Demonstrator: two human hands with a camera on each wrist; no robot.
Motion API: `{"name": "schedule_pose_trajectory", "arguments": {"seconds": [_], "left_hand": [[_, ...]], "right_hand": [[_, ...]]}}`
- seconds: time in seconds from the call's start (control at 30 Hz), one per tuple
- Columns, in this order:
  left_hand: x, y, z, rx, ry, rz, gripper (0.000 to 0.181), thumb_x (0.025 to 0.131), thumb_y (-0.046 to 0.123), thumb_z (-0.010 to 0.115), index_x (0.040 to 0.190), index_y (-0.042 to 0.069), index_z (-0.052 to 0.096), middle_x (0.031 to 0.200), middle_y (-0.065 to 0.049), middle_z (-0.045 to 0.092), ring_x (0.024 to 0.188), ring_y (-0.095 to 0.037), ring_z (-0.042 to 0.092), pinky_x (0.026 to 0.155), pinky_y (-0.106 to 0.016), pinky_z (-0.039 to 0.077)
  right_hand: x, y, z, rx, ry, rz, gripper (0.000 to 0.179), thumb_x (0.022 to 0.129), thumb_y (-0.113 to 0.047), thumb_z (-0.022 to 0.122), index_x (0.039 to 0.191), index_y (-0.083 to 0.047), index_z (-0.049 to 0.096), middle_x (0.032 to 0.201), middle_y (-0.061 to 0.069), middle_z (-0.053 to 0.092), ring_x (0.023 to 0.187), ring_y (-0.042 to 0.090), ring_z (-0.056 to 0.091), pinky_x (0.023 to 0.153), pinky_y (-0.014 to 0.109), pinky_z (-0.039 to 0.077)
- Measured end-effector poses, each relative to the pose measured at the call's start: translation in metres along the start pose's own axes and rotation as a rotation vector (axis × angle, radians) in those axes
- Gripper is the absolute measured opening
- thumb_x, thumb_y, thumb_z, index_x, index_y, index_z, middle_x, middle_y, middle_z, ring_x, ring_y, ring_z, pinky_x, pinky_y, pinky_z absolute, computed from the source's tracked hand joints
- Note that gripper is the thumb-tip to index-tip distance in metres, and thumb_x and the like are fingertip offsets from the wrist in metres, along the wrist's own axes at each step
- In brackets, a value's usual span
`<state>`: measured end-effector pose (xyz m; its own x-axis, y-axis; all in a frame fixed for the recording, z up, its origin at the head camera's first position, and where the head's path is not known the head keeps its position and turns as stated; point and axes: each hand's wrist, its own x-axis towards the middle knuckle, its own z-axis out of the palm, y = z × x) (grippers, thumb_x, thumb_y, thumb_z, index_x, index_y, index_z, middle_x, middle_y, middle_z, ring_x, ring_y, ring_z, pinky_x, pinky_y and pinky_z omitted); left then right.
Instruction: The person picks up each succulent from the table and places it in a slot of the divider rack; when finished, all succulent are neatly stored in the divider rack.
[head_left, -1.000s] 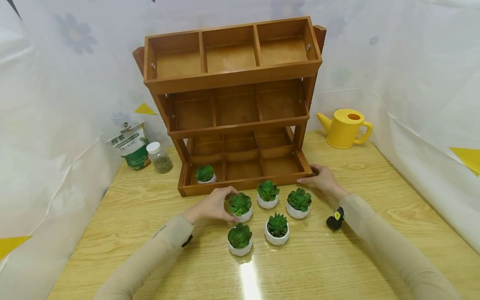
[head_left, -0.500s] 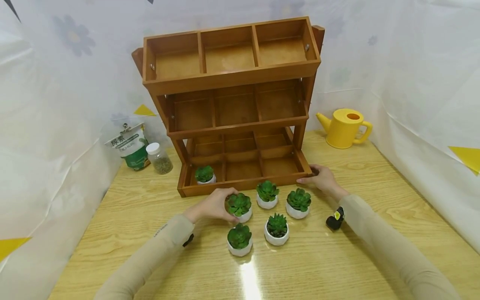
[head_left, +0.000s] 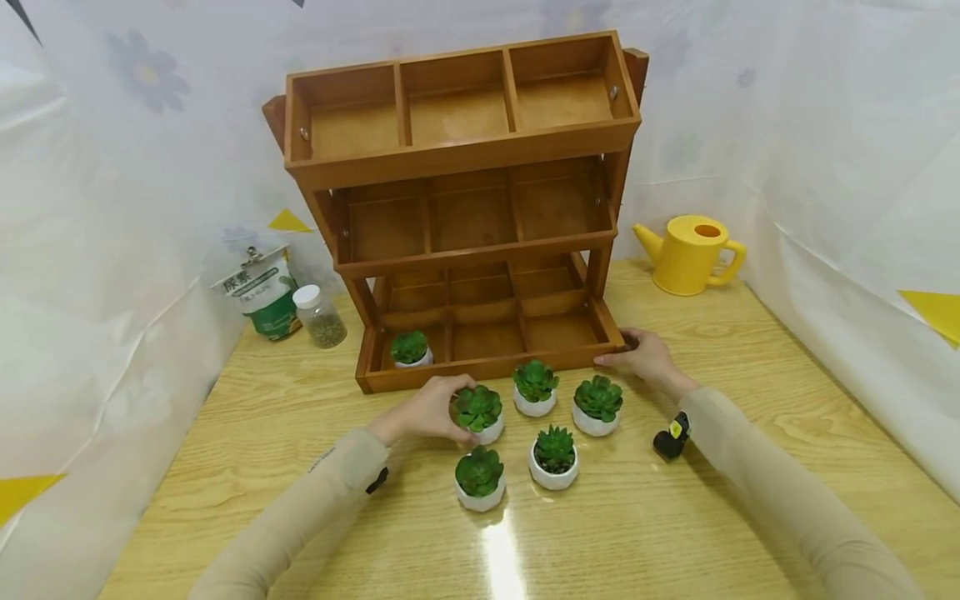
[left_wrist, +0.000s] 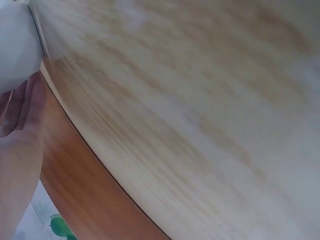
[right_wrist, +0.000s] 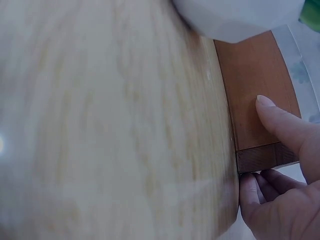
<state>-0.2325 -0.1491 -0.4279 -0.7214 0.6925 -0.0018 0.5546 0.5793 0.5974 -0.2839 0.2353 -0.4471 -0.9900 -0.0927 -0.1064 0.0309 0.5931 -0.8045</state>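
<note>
My left hand [head_left: 437, 408] curls round a small succulent in a white pot [head_left: 478, 410] standing on the table in front of the wooden three-tier shelf [head_left: 465, 158]. In the left wrist view the palm [left_wrist: 20, 150] lies against that pot [left_wrist: 15, 50]. My right hand [head_left: 641, 354] grips the front right corner of the shelf's bottom tray. There the thumb [right_wrist: 280, 125] presses on the wooden front and the fingers wrap round the side. Several more potted succulents [head_left: 554, 457] stand between my hands. One pot [head_left: 410, 348] sits in the bottom tray's front left compartment.
A yellow watering can [head_left: 690, 254] stands at the back right. A green and white bag [head_left: 258, 292] and a small jar [head_left: 318, 315] stand left of the shelf. White sheeting walls in the wooden table [head_left: 300, 467] on three sides.
</note>
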Motion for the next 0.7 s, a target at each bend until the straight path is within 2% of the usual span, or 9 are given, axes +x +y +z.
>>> {"name": "schedule_pose_trajectory", "arguments": {"seconds": [0.47,0.7], "left_hand": [[-0.0011,-0.0015,0.0038,-0.024,0.061,0.016,0.058,0.07,0.028,0.084,0.116,0.009,0.057,0.104,0.0,0.067,0.093,-0.012,0.064,0.083,-0.027,0.052],[-0.0015,0.0,0.0026,-0.02,0.141,0.033,0.057,0.068,0.03,0.085,0.114,0.008,0.058,0.103,-0.001,0.067,0.093,-0.013,0.063,0.083,-0.03,0.053]], "right_hand": [[-0.0002,-0.0022,-0.001,0.006,0.005,0.019,0.088,0.078,-0.038,0.079,0.144,0.003,0.037,0.142,0.026,0.044,0.129,0.041,0.044,0.107,0.051,0.036],[0.0005,-0.0017,-0.0005,0.011,0.005,0.019,0.087,0.079,-0.037,0.079,0.144,0.003,0.037,0.142,0.027,0.045,0.128,0.041,0.045,0.106,0.051,0.037]]}}
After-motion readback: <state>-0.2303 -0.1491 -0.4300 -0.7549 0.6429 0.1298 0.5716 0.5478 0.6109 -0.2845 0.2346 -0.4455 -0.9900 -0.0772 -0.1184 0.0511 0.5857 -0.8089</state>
